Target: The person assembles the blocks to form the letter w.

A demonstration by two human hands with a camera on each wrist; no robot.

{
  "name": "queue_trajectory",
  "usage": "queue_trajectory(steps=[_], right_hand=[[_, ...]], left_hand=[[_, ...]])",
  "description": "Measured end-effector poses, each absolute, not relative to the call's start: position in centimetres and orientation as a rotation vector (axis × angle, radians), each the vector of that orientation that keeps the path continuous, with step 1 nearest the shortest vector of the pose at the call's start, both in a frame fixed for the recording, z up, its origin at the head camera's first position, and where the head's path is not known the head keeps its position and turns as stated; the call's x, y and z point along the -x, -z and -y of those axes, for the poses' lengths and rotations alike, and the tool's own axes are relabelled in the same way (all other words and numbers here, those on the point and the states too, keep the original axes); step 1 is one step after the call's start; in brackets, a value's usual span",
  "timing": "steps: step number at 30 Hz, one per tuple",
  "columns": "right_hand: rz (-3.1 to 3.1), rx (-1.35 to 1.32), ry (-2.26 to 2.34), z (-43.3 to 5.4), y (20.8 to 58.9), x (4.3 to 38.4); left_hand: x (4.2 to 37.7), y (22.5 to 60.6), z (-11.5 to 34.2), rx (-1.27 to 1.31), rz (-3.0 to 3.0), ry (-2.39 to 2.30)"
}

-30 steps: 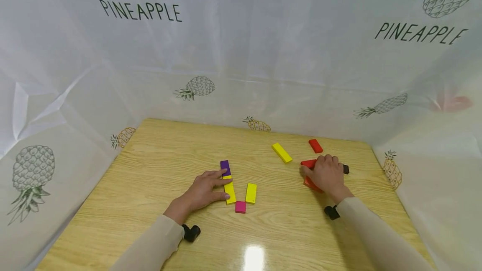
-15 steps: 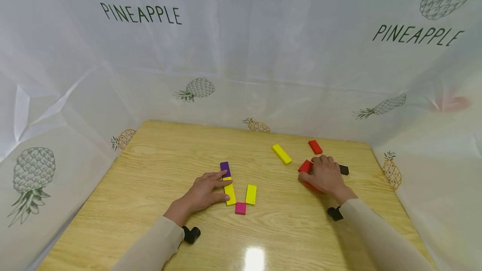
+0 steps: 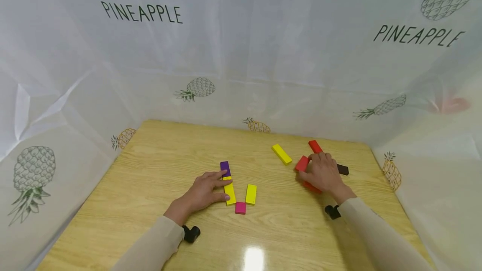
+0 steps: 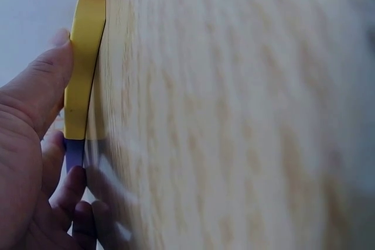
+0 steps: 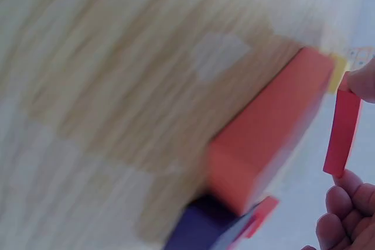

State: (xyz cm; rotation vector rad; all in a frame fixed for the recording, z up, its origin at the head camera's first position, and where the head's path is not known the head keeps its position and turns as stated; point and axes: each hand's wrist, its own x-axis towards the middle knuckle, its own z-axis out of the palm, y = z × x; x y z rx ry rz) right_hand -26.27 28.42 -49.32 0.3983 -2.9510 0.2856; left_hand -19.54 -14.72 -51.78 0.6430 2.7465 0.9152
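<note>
My left hand [image 3: 203, 191] rests on a yellow block [image 3: 230, 195] and a purple block [image 3: 224, 166], laid end to end. In the left wrist view its thumb touches the side of the yellow block, with the fingers by the purple one. A pink block [image 3: 240, 208] touches the near end, and a second yellow block [image 3: 251, 194] stands off to its right. My right hand [image 3: 324, 175] pinches a red block [image 5: 343, 133] between thumb and fingertips, raised off the table. Under that hand lies an orange-red block [image 5: 269, 115], beside a dark block [image 5: 199, 223].
Farther back lie a yellow block [image 3: 281, 154] and a red block [image 3: 314, 145]. The wooden table [image 3: 169, 149] ends at a pale pineapple-print sheet [image 3: 241, 53] hanging behind and along the sides. Black wrist cameras sit under both wrists.
The red block in my right hand has turned and shifted slightly left with the hand. My left hand and the blocks beneath it have stayed in place.
</note>
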Motion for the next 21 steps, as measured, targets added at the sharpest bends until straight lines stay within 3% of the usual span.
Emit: queue_trajectory(steps=[21], right_hand=[[2.817,-0.811,-0.309,-19.3,48.7,26.8]], left_hand=[[19.7,51.6,14.9,-0.666,-2.733,-0.919]])
